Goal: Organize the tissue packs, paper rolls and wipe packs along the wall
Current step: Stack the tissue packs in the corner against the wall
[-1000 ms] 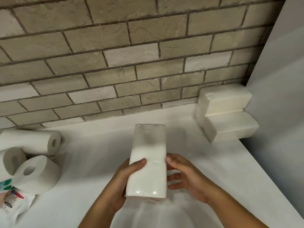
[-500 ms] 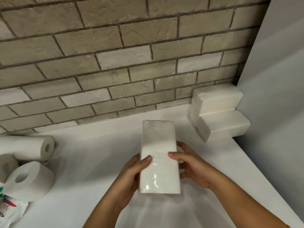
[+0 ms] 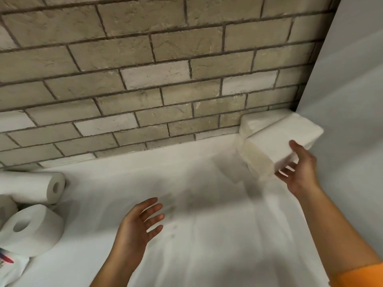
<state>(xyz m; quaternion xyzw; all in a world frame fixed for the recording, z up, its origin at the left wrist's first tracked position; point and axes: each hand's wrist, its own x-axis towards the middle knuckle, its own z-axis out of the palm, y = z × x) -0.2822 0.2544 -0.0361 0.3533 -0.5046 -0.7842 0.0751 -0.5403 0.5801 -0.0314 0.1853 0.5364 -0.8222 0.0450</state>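
My right hand (image 3: 300, 170) grips a white tissue pack (image 3: 279, 146), thumb on top and fingers under its near end. It holds the pack tilted in the right corner, over the tissue packs (image 3: 255, 123) stacked against the brick wall. Only the top back pack of that stack shows; the rest is hidden or blurred. My left hand (image 3: 138, 226) hovers over the white counter (image 3: 207, 235), fingers spread and holding nothing. At the far left lie a long paper roll (image 3: 31, 186) and a toilet roll (image 3: 31, 228). A wipe pack (image 3: 10, 266) pokes in at the bottom left corner.
The brick wall (image 3: 165, 90) runs along the back of the counter. A plain white side wall (image 3: 352, 100) closes off the right. Another roll (image 3: 6, 206) is cut off by the left edge.
The tissue pack, held in both hands at the counter's middle, has gone right to the corner stack in my right hand alone. My left hand let go and opened.
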